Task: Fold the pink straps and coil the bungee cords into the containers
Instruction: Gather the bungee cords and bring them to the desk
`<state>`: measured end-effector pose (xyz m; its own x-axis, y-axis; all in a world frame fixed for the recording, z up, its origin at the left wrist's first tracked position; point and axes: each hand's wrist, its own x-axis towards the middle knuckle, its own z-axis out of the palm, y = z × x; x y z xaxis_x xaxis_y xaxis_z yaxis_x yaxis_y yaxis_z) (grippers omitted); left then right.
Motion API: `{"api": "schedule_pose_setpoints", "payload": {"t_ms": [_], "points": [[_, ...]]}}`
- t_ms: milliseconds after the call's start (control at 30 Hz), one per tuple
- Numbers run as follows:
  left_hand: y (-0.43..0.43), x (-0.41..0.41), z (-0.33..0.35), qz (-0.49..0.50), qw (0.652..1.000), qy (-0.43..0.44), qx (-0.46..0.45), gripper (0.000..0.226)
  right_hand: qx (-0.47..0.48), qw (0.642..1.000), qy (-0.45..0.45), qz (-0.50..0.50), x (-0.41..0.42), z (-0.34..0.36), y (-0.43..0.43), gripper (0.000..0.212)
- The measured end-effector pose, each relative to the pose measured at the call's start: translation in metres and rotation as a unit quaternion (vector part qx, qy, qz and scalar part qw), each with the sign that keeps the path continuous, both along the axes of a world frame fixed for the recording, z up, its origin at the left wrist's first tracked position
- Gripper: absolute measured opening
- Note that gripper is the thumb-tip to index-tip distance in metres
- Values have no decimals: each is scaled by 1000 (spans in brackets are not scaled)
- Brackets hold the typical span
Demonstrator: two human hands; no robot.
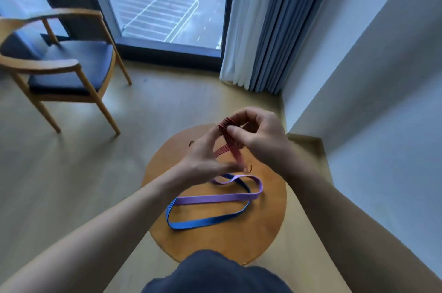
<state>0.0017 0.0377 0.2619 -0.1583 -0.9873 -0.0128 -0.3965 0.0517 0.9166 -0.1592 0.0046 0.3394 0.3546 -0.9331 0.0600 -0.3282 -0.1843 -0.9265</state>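
Note:
A flat red bungee cord (227,142) is held above the round wooden table (267,221). My left hand (205,158) grips its lower part, where a small metal hook (249,168) dangles. My right hand (258,134) pinches the folded upper end of the cord between thumb and fingers. On the table below lie a pink strap (222,199) and a blue strap (210,220), looped loosely over each other. No container shows in this view.
A wooden armchair (64,63) with a dark seat stands at the far left. Behind the table are a floor-length window (165,5) and curtains (270,24). A white wall (382,101) runs close along the right. A small dark object (191,143) lies at the table's far edge.

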Motion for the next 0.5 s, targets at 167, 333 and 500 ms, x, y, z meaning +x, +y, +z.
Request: {"api": "schedule_pose_setpoints", "payload": {"t_ms": [167,333,500], "points": [[-10,-16,43,8,991,127,-40,21,-17,992,-123,14,-6,48,10,16],[-7,-20,78,47,983,166,-62,24,-41,984,-170,-27,-22,53,15,27],[-3,-14,104,82,971,212,-74,17,37,999,-22,-27,-35,12,10,49]]}}
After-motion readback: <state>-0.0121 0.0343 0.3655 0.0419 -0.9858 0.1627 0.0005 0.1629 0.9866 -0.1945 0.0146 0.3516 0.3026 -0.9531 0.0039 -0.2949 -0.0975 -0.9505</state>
